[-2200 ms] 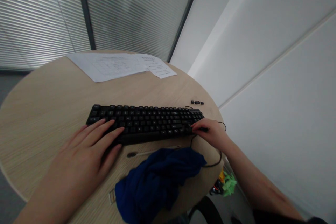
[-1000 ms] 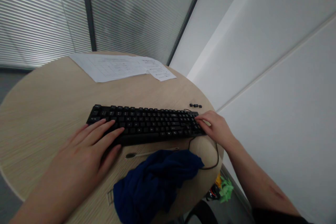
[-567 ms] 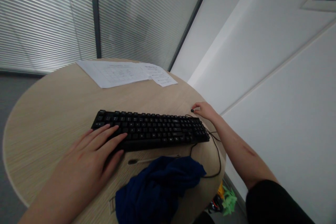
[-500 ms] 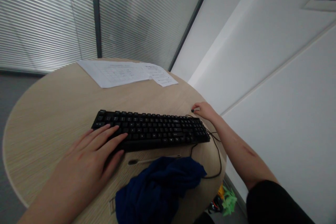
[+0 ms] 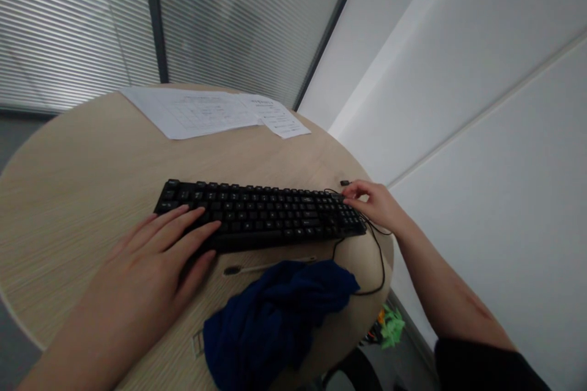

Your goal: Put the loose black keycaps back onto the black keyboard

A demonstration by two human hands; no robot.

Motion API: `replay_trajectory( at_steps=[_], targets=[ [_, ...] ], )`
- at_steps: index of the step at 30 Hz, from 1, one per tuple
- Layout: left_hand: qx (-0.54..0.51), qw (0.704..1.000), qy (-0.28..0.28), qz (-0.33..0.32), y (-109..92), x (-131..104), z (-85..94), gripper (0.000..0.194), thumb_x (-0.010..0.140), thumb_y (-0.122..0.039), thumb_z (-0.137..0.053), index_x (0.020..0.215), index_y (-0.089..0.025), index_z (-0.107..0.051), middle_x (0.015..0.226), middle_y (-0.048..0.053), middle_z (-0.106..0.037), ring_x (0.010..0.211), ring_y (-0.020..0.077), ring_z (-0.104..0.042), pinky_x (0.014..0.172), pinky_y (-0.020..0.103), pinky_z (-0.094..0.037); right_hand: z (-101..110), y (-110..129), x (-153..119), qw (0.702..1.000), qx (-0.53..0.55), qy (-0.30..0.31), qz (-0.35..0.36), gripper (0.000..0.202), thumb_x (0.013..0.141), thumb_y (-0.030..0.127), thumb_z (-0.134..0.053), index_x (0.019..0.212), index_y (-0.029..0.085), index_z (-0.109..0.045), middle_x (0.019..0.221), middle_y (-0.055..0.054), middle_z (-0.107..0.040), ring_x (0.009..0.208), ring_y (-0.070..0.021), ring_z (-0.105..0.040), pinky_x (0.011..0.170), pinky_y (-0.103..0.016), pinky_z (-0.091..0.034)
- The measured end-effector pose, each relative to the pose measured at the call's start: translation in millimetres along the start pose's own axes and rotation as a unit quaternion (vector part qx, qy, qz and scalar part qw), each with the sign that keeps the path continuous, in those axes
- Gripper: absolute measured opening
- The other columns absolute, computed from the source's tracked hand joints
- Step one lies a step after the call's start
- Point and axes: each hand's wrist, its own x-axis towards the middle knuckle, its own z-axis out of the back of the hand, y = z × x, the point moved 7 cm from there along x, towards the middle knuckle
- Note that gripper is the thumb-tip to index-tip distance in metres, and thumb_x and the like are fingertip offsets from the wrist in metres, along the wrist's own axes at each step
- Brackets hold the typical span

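Observation:
A black keyboard (image 5: 266, 217) lies across the middle of the round wooden table. My left hand (image 5: 156, 263) rests with spread fingers on its left end. At the right end, my right hand (image 5: 371, 200) has its thumb and forefinger apart, close to the keyboard's upper right corner, with nothing visible between them. Just beyond those fingers a small black plug (image 5: 345, 182) lies on the table. The black cable (image 5: 383, 266) runs from the right side of the keyboard down to a crumpled blue cloth (image 5: 275, 317). Between cloth and keyboard lies a thin brush (image 5: 257, 267).
Printed papers (image 5: 192, 113) lie at the table's far edge (image 5: 92, 101). A small pale frame-like piece (image 5: 197, 343) is left of the cloth. A white wall (image 5: 481, 153) stands close on the right, and green and orange items (image 5: 391, 325) are below the table.
My right hand has let go of the small black plug and moved back toward the keyboard's corner. My left hand stays on the keyboard. The view has shifted slightly.

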Motion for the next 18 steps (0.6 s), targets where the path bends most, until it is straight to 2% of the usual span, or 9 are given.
replay_trajectory(
  at_steps=[3,6,12,18],
  targets=[
    [-0.007,1.0,0.004,0.002,1.1,-1.2,-2.6,0.054,0.098,-0.048,-0.038,0.122,-0.015,-0.074,0.133,0.018,-0.068,0.123,0.0392,-0.061,0.108,0.061,-0.046,-8.3,21.8,-36.2,0.998,0.017,0.048,0.021,0.016,0.092,0.033,-0.067,0.1,0.02,-0.072,0.101,-0.004,-0.074,0.089,-0.0142,-0.07,0.081,-0.027,-0.055],
    [-0.01,1.0,0.008,0.01,3.6,-3.2,-5.5,0.057,0.097,-0.051,-0.038,0.123,-0.015,-0.073,0.134,0.018,-0.067,0.126,0.0395,-0.059,0.11,0.061,-0.043,-14.8,26.9,-54.5,0.999,-0.006,0.047,0.016,0.011,0.093,0.03,-0.067,0.098,0.021,-0.072,0.102,-0.003,-0.075,0.091,-0.0143,-0.071,0.085,-0.028,-0.056],
    [-0.006,1.0,0.003,0.0,-0.4,1.0,-2.1,0.059,0.097,-0.05,-0.036,0.12,-0.011,-0.075,0.131,0.021,-0.068,0.122,0.0407,-0.061,0.109,0.061,-0.044,-26.1,21.3,-54.7,0.999,-0.004,0.044,-0.003,0.01,0.092,0.027,-0.068,0.099,0.021,-0.071,0.097,-0.002,-0.075,0.087,-0.0132,-0.071,0.078,-0.024,-0.054],
    [0.001,1.0,0.01,0.006,-1.7,2.7,-0.3,0.06,0.098,-0.05,-0.035,0.121,-0.011,-0.074,0.131,0.021,-0.068,0.122,0.0413,-0.061,0.107,0.062,-0.046,-25.7,25.1,-49.9,0.997,-0.04,0.061,-0.009,0.012,0.09,0.024,-0.069,0.102,0.021,-0.071,0.086,0.0,-0.072,0.077,-0.0106,-0.067,0.069,-0.02,-0.047]
  ],
)
